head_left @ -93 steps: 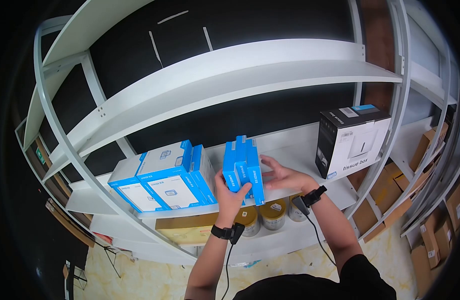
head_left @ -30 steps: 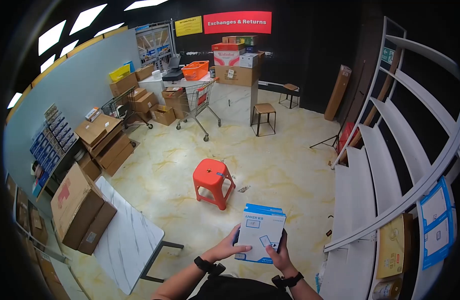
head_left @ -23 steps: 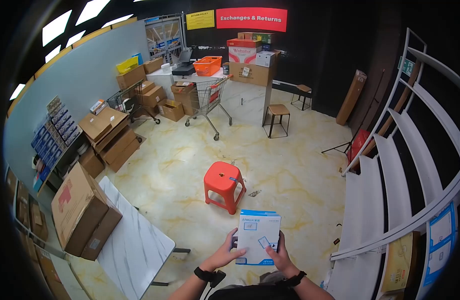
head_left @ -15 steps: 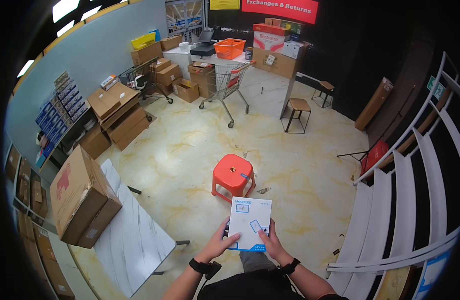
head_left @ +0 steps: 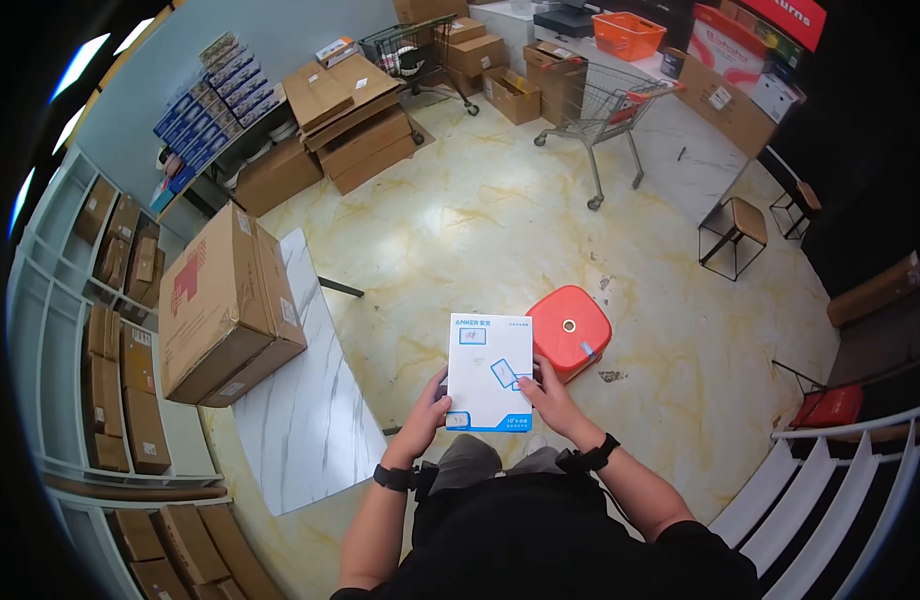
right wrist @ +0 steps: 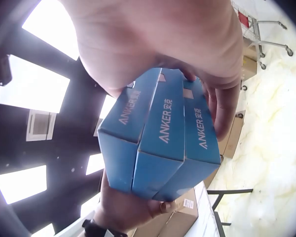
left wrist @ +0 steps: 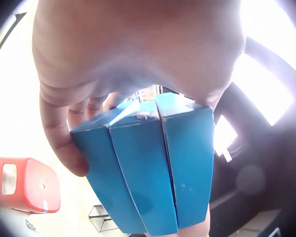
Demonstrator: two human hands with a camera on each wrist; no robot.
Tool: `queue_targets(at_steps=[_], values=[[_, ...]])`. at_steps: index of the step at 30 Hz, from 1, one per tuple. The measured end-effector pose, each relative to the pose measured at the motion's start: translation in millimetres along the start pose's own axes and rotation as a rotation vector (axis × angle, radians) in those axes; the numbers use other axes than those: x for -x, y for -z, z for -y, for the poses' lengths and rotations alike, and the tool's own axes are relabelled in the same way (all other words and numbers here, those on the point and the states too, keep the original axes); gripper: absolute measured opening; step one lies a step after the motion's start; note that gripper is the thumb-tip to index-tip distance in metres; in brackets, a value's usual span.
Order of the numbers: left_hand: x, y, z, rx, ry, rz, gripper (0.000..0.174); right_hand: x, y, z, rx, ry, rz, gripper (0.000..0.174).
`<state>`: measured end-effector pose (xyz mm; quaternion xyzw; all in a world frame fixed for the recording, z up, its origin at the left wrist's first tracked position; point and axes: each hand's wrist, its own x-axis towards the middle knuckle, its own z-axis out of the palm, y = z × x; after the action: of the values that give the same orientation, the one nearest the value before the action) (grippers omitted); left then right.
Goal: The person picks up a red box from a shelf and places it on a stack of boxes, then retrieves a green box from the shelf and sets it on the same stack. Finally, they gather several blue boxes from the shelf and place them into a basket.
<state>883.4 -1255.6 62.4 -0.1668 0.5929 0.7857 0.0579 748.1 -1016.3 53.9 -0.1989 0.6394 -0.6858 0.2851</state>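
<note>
Three blue-and-white boxes are held together as one stack; in the head view only the white face of the top box (head_left: pixel 490 375) shows. My left hand (head_left: pixel 420 418) grips the stack's left side, thumb at the front edge. On the opposite side my right hand (head_left: pixel 560 405) grips it, thumb on the white face. The left wrist view shows three blue box sides (left wrist: pixel 143 163) under my left hand (left wrist: pixel 138 49), fingers curled round one side. In the right wrist view, ANKER lettering marks the boxes (right wrist: pixel 163 123) beneath my right hand (right wrist: pixel 163 39).
A red stool (head_left: pixel 570 325) stands just beyond the boxes. To the left, a marble-patterned table (head_left: pixel 315 430) bears a large carton (head_left: pixel 225 310). Farther off are a shopping cart (head_left: pixel 610 105) and flattened cartons (head_left: pixel 340 95). White shelves (head_left: pixel 810 490) stand at lower right.
The boxes came off the shelf into both hands. The head view has swung from the shelving to the room, then down and left, bringing the table and left-hand shelves further into view.
</note>
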Motion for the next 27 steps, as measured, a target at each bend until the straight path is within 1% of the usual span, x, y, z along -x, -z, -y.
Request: queue_targets(at_steps=[2,3,6,8,10,12,16,17,19,21,23,26,27], values=[[-4,5,-24,-0.126,-0.019,-0.058,0.075,-33,-1,-9,-0.020,-0.133,0.068,0.064],[-10,10,-33,-0.146,0.001,-0.081,0.074,-50,-7,-10,0.011,-0.112,0.089,0.061],[-44,51,-27,-0.090,-0.043,-0.112,0.074,-102,-20,-8,0.011,-0.179,0.160,0.062],[-76,77,-32,-0.039,-0.062,-0.108,0.072,-142,-23,-10,0.048,-0.178,0.167,0.063],[-114,105,-44,-0.063,-0.066,-0.104,0.072,-187,-29,0,0.221,-0.168,0.170,0.063],[-154,130,-67,-0.101,-0.108,-0.088,0.071,-235,-39,11,0.192,-0.112,0.150,0.060],[-234,170,-132,-0.203,-0.138,-0.032,0.069,-328,-45,36,0.142,-0.105,0.051,0.058],[-255,182,-140,-0.252,-0.189,-0.018,0.069,-348,-44,41,0.175,-0.081,0.030,0.058],[-289,197,-160,-0.308,-0.250,0.044,0.068,-375,-41,46,0.192,-0.071,-0.021,0.058],[-314,207,-182,-0.332,-0.231,0.086,0.067,-403,-35,46,0.170,-0.111,-0.036,0.058],[-350,217,-206,-0.362,-0.238,0.127,0.067,-429,-36,54,0.175,-0.084,-0.089,0.058],[-399,229,-216,-0.397,-0.261,0.159,0.067,-466,-27,58,0.172,-0.066,-0.152,0.056],[-418,232,-220,-0.377,-0.236,0.166,0.067,-481,-21,56,0.156,-0.072,-0.166,0.056]])
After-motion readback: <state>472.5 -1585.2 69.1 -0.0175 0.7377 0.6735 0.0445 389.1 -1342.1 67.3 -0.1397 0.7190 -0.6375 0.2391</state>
